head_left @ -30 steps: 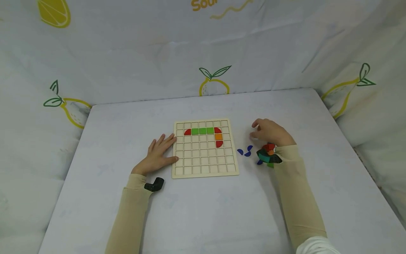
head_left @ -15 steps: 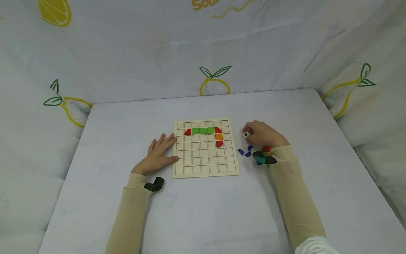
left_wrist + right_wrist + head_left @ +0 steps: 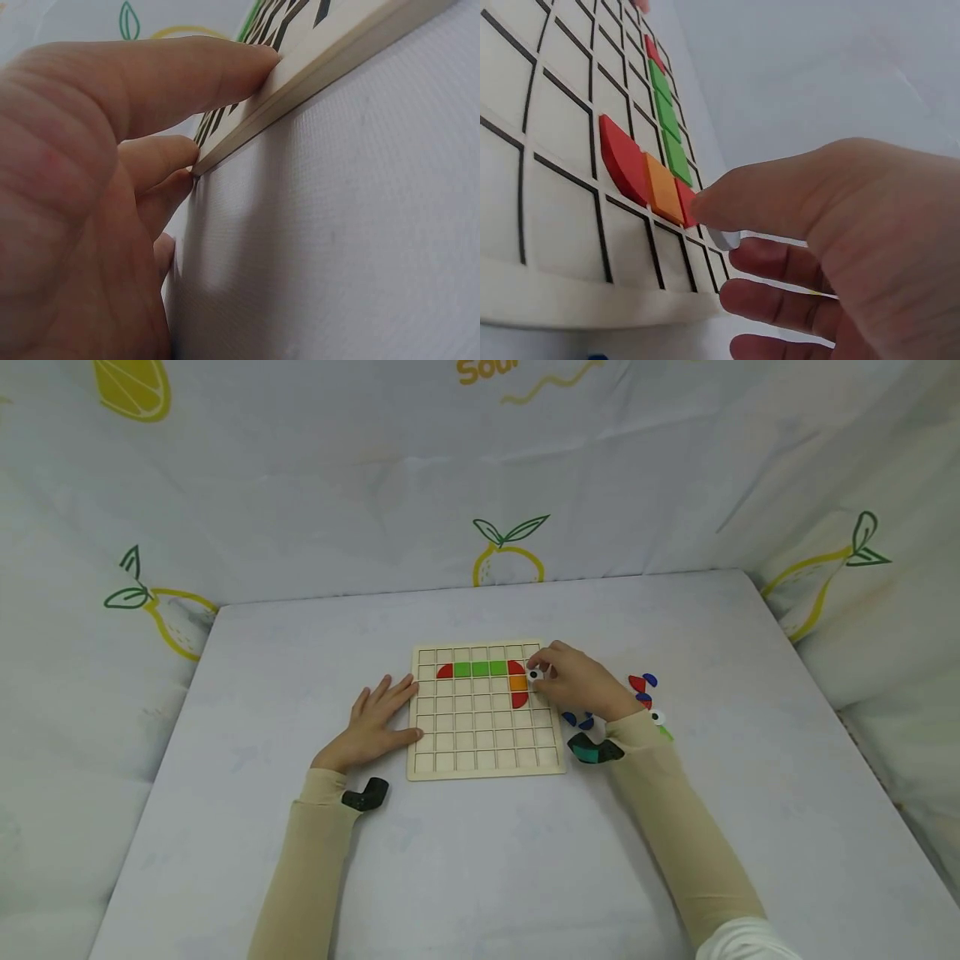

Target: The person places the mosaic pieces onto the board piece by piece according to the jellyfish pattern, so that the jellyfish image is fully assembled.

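Observation:
A pale wooden grid board (image 3: 464, 739) lies on the table. In its upper part sit green square tiles (image 3: 480, 669), red rounded tiles (image 3: 519, 700) and one orange square tile (image 3: 517, 682). My left hand (image 3: 370, 731) has its fingers spread, thumb and fingertips resting on the board's left edge, as the left wrist view shows too. My right hand (image 3: 585, 682) pinches a small white round piece with a black dot (image 3: 534, 675), like an eye, between thumb and fingers. It is over the board's right side, beside the orange tile.
Blue half-round pieces (image 3: 570, 719) lie just right of the board. Farther right is a loose group of red pieces (image 3: 637, 683), blue pieces (image 3: 649, 680), another white eye piece (image 3: 657, 717) and a green piece (image 3: 667, 732). A printed cloth backdrop (image 3: 337, 493) rises behind the table.
My right hand has picked up the white eye piece and carried it left from the table to over the board, uncovering the loose pieces. My left hand has stayed in place.

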### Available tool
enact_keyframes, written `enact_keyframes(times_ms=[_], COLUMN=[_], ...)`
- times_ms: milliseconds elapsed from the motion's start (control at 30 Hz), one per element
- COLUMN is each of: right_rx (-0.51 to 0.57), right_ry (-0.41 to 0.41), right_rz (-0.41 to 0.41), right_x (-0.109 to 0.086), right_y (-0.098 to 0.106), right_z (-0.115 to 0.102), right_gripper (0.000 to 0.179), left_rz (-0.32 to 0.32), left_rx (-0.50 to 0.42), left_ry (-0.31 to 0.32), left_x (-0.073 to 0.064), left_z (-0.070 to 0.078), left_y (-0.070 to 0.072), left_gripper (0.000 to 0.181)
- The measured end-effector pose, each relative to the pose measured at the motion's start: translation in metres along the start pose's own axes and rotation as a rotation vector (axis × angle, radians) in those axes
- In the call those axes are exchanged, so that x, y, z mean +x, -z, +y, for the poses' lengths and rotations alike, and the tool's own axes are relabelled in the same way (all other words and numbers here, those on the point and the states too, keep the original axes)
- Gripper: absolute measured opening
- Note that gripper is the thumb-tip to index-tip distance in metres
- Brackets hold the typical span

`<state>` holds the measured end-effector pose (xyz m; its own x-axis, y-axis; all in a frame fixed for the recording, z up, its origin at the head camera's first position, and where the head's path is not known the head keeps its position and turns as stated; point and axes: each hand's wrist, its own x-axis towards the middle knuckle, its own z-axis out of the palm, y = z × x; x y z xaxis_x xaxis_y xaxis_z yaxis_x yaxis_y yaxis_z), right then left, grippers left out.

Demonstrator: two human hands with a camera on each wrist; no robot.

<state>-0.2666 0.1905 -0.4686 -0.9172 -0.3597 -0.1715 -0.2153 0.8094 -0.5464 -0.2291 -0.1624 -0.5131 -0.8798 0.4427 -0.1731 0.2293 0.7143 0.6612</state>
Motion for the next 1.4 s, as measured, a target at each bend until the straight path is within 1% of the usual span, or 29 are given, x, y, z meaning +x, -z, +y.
enact_keyframes(times_ms=[167,267,333,433,567,667,833,1167,1400], right_rx=[0.01,0.017,0.002,-0.078,-0.199,-0.238,-0.264,-0.282,-0.294], right_ry=[0.077,0.103,0.123,0.167,0.229,0.268,0.321,0.363,0.342], right_rz=[0.041,0.063,0.077,0.102,0.155,0.187,0.222,0.287,0.302], right_x=[0.004,0.007,0.008,0.009,0.01,0.012,0.013,0.013,0.011], right_y=[-0.012,-0.019,-0.023,-0.028,-0.034,-0.039,-0.046,-0.051,-0.051], right_z=[-0.007,-0.01,-0.013,-0.016,-0.018,-0.019,-0.019,-0.02,-0.022], right_gripper=[0.031,0.032,0.031,0.024,0.013,0.01,0.01,0.012,0.011], left_rz=[-0.002,-0.004,-0.004,-0.004,-0.004,-0.004,-0.002,-0.001,-0.001], left_rx=[-0.007,-0.012,-0.012,-0.013,-0.012,-0.014,-0.023,-0.018,-0.011], left_ry=[0.004,0.005,0.005,0.003,0.006,0.008,0.004,0.005,0.01], left_x=[0.0,0.0,0.0,0.0,0.0,-0.001,-0.001,-0.001,-0.001], left_z=[0.0,0.0,0.0,-0.001,-0.002,-0.001,0.0,0.001,0.002], left_y=[0.0,0.0,0.0,0.0,0.001,0.001,0.001,0.001,0.001], left_gripper=[0.082,0.082,0.082,0.082,0.082,0.082,0.082,0.082,0.082])
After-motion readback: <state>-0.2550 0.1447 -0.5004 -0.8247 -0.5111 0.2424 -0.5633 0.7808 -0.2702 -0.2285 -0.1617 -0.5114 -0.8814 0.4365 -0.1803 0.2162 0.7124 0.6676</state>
